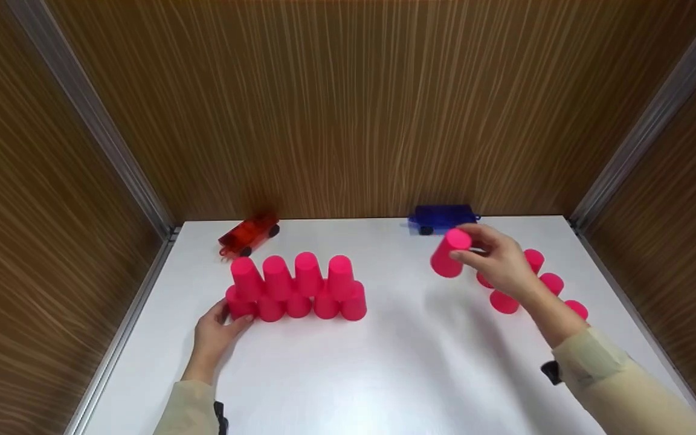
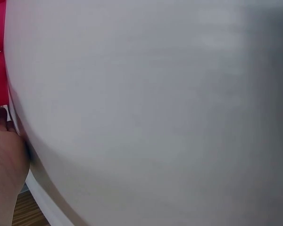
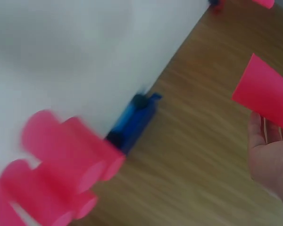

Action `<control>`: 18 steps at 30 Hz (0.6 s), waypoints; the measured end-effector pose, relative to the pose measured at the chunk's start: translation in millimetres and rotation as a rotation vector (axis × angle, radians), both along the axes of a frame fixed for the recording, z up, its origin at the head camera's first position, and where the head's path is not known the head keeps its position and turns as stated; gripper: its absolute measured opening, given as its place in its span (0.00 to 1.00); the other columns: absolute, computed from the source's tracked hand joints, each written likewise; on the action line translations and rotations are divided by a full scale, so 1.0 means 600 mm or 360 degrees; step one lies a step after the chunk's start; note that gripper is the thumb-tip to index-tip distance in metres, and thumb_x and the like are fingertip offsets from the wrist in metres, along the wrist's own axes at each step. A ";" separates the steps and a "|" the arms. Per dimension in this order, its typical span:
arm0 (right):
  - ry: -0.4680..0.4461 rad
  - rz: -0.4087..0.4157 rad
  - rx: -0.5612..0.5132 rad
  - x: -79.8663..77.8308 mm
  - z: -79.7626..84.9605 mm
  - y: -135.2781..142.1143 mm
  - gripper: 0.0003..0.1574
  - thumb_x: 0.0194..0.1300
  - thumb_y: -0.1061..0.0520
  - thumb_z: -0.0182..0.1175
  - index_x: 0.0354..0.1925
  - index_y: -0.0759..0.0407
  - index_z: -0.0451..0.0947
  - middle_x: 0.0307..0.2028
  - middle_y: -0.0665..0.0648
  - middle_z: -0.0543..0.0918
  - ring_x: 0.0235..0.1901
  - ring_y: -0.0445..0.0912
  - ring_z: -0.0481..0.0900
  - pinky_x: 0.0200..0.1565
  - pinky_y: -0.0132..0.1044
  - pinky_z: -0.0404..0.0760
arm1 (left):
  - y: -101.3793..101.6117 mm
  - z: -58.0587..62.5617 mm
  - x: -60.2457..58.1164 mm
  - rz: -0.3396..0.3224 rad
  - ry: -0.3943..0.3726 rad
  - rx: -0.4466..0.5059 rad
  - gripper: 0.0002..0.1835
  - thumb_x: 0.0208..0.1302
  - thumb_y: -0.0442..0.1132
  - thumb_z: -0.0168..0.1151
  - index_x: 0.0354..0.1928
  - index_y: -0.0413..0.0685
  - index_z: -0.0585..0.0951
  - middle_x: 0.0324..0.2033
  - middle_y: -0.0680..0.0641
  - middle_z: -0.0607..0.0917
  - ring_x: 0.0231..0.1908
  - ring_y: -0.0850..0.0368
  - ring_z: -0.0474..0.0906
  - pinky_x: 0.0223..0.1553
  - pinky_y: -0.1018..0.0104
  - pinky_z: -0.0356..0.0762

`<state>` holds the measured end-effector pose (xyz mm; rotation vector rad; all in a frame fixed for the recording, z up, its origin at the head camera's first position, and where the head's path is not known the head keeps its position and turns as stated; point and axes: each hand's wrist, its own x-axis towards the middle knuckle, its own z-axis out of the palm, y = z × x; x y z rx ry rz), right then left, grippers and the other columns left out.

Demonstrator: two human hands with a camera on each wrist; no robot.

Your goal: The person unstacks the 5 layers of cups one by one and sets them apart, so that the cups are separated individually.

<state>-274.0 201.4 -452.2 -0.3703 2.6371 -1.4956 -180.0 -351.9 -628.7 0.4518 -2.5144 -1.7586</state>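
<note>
A bright pink cup (image 1: 447, 258), bottom up and a little tilted, is in the air in my right hand (image 1: 501, 261), pinched between thumb and fingers near its top. The right wrist view shows this cup (image 3: 269, 94) from the side, above the fingers. My left hand (image 1: 215, 332) holds the leftmost bottom cup (image 1: 240, 305) of a two-row stack, thumb in front and fingers at its left side. Upside-down cups make up both rows, with the upper cups (image 1: 308, 273) straddling the lower ones. Only a sliver of the stack shows in the left wrist view.
Several more pink cups (image 1: 551, 283) stand at the right, partly behind my right forearm. At the back of the white table (image 1: 324, 374) are a red toy car (image 1: 250, 234) on the left and a blue toy car (image 1: 444, 217). Wood-grain panels (image 1: 348, 109) enclose the table.
</note>
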 end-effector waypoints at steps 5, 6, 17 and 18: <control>-0.0052 -0.0082 0.0056 0.016 -0.020 0.054 0.49 0.64 0.35 0.74 0.75 0.49 0.70 0.65 0.58 0.78 0.61 0.57 0.78 0.53 0.47 0.87 | -0.001 -0.003 -0.002 -0.0003 -0.0017 0.0007 0.43 0.70 0.45 0.74 0.81 0.43 0.65 0.78 0.39 0.67 0.80 0.40 0.57 0.77 0.47 0.62; -0.0045 -0.0088 0.0061 0.019 -0.024 0.063 0.48 0.65 0.36 0.74 0.75 0.50 0.71 0.64 0.58 0.78 0.61 0.57 0.78 0.53 0.45 0.87 | -0.001 -0.003 -0.003 -0.0002 -0.0026 0.0006 0.43 0.70 0.45 0.74 0.81 0.44 0.65 0.78 0.40 0.67 0.80 0.41 0.57 0.77 0.48 0.62; -0.0111 -0.0187 0.0071 0.059 -0.071 0.144 0.51 0.67 0.38 0.73 0.78 0.53 0.66 0.68 0.66 0.74 0.64 0.63 0.75 0.48 0.32 0.86 | 0.003 0.003 0.002 -0.0015 -0.0022 0.0022 0.43 0.71 0.46 0.73 0.82 0.46 0.64 0.79 0.41 0.66 0.80 0.42 0.56 0.77 0.48 0.62; -0.0121 -0.0196 0.0070 0.063 -0.077 0.150 0.51 0.67 0.38 0.73 0.79 0.54 0.65 0.68 0.67 0.73 0.65 0.64 0.75 0.48 0.31 0.86 | 0.003 0.004 0.003 -0.0016 -0.0021 0.0022 0.43 0.71 0.46 0.73 0.82 0.46 0.63 0.79 0.41 0.67 0.80 0.42 0.56 0.77 0.48 0.62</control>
